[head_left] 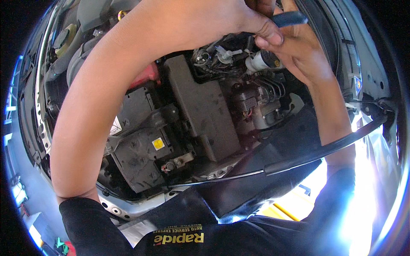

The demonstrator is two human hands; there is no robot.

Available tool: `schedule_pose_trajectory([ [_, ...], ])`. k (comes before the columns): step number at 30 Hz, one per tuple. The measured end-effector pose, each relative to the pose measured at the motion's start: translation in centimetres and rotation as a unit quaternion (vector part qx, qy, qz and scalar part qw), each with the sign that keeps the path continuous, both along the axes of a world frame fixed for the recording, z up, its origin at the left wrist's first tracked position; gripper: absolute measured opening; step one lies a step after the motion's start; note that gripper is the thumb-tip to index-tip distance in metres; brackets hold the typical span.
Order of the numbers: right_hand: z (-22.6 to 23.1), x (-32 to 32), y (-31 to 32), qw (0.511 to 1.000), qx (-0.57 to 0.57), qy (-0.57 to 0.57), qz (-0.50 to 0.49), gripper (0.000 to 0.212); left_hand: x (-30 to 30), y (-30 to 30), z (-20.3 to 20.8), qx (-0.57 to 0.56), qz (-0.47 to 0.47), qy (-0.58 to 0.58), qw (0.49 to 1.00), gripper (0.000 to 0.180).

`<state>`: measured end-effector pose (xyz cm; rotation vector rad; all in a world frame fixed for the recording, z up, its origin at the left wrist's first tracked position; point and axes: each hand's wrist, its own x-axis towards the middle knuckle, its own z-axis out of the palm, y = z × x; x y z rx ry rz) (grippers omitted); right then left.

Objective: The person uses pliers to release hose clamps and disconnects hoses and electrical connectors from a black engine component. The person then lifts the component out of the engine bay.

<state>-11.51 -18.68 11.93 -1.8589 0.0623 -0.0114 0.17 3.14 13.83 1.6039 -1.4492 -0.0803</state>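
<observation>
Both my hands meet at the top of the view, over the far part of a car's engine bay. My left hand (250, 21) is closed around a dark blue handle (291, 18); the rest of that tool is hidden. Close against it is my right hand (301, 49), its palm beneath the handle and most of its fingers covered, so its grip cannot be made out. Just below the hands sit a whitish reservoir with a black cap (258, 62) and a loose cluster of wiring with a pale connector (226, 53).
A long black box cover (203, 106) lies mid-bay, beside a battery (132, 164) with a yellow label and an exposed terminal clamp (177, 162). Metal pipes bend over a hydraulic unit (265, 109). A strut (316, 153) crosses before my body. Black fender cover (273, 145) drapes the near edge.
</observation>
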Motion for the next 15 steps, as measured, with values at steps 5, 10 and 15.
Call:
schedule_pose_trajectory([
  [5, -0.3, 0.4, 3.0, 0.957, -0.248, -0.153, 0.008, 0.08, 1.4, 1.4, 0.7, 0.058, -0.121, 0.166, 0.977, 0.028],
  [10, -0.4, 1.6, 4.1, 0.984, -0.094, -0.149, -0.032, 0.078, 4.0, 2.6, -2.5, 0.014, -0.037, 0.007, 0.999, 0.021],
  [15, -1.6, 2.2, 5.9, 0.985, -0.043, -0.165, -0.037, 0.079, 5.2, 1.3, -9.2, 0.165, -0.003, -0.138, 0.977, 0.035],
])
